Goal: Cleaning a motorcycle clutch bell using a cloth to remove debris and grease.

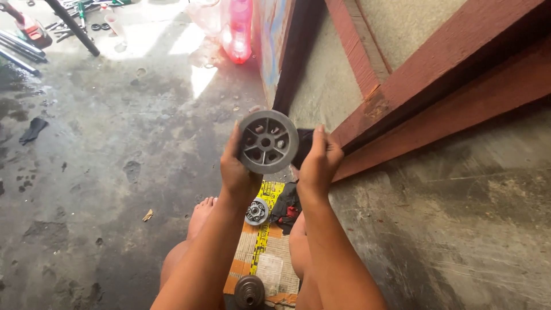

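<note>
1. The left hand (pixel 236 172) grips a round grey metal wheel (pixel 268 142) by its left rim, fingers curled behind it and thumb at the edge, so the spoked face with its centre hole looks up at the camera.
2. The right hand (pixel 317 163) is closed around a dark object (pixel 302 146) just right of the wheel; whether it also touches the wheel's rim cannot be told. The object is mostly hidden, so its kind is unclear.
3. Both hands are raised close together, with only the wheel between them, above the person's bare knees.
4. Below the hands, between the legs, a flattened cardboard sheet (pixel 270 264) lies on the concrete floor (pixel 103 172). It is brown, with a yellow strip marked in black running lengthwise and a pale printed panel nearer the person.
5. On the cardboard, under the left wrist, sits a small shiny round part with bolts (pixel 256 212); a dark rag with a red patch (pixel 286 208) lies under the right wrist.
6. Nearest the person, a dark round metal piece (pixel 249 291) rests at the cardboard's lower end.
7. Beyond the hands, a pink plastic package (pixel 238 28) stands by a red-brown wooden frame (pixel 436 86).
</note>
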